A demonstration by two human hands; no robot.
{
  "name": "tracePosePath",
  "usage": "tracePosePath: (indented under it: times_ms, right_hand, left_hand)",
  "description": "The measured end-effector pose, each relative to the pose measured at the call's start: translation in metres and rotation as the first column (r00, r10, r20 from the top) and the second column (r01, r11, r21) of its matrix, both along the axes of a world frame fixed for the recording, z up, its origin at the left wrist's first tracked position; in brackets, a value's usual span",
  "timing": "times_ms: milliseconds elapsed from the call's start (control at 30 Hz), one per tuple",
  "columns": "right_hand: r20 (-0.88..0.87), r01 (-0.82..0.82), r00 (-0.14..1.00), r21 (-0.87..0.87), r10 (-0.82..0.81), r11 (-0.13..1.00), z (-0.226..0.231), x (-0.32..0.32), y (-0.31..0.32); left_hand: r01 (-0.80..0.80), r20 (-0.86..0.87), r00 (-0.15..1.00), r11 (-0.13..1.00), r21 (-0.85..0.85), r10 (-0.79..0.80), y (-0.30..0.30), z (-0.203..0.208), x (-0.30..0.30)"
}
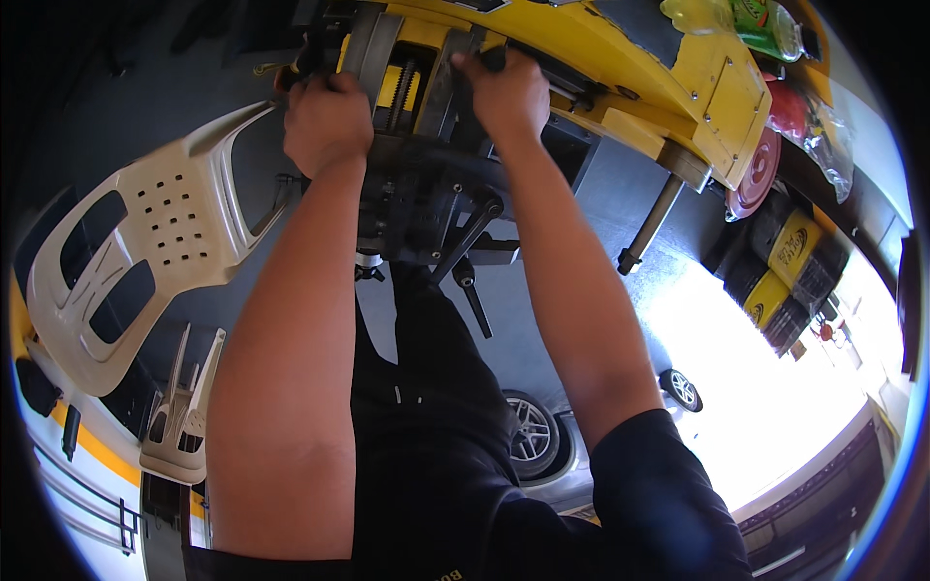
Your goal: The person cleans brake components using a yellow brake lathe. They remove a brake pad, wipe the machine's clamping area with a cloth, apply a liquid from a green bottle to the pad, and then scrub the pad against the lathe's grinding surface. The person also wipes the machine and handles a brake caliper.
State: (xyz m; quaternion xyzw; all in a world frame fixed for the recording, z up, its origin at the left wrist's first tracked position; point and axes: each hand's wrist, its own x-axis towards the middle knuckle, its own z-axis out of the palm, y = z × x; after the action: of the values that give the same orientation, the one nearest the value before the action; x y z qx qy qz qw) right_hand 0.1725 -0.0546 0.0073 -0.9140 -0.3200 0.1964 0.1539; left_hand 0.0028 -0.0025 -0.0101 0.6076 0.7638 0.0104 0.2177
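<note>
- Along the upper part of the view lay a yellow machine (731, 97), where two grey rails (373, 48) flanked a threaded rod (401, 92); the rod ran between them, probably so that the rails could guide whatever it drove.
- At the outer side of the left-hand rail, the left hand (329, 121) had its fingers curled well inward, just beside a small dark part with an orange end (283, 77). The back of the hand hid the fingertips, so I could not tell whether they had hold of anything.
- Beside the other rail, the right hand (511, 97) had its fingers bent closely about a black grip (492, 58), leaving little gap, while the thumb reached inward toward the rail, perhaps to brace the hold.
- With the hands on opposite sides of the rails, the rod was left uncovered between them; that spread seemed suited to even, steady control.
- Nearer the body, black levers (465, 242) hung at a slant from a dark assembly (417, 189), likely angled for easy reach; neither hand touched them.
- Left of the left forearm stood a beige plastic chair (174, 218), perhaps set aside for working room. To the right were a green bottle (760, 29) near the machine and yellow-and-black containers (790, 242).
</note>
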Motion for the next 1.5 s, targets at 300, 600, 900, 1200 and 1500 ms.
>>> tracePosePath:
  times_ms: [300,600,900,1200,1500]
  right_hand:
    - [0.012,-0.337,0.94,-0.129,0.341,0.933,0.005,-0.001,-0.013]
    - [0.077,-0.612,0.786,-0.039,0.613,0.79,-0.002,0.002,-0.031]
    - [0.152,-0.733,0.64,-0.176,0.754,0.657,-0.002,0.008,-0.019]
    - [0.079,-0.792,0.579,-0.179,0.811,0.583,-0.002,0.003,-0.03]
    - [0.132,-0.856,0.497,-0.087,0.858,0.509,-0.005,0.009,-0.029]
  left_hand:
    - [0.006,-0.016,1.0,1.0,0.002,-0.006,-0.003,0.0,-0.002]
    - [-0.01,-0.011,1.0,1.0,-0.019,0.009,-0.001,0.0,0.001]
    - [-0.004,0.004,1.0,1.0,0.028,0.004,-0.003,-0.002,0.0]
    - [0.007,0.01,1.0,1.0,-0.018,-0.007,-0.002,-0.005,0.0]
    - [-0.015,0.035,0.999,0.999,-0.04,0.016,-0.002,-0.007,-0.002]
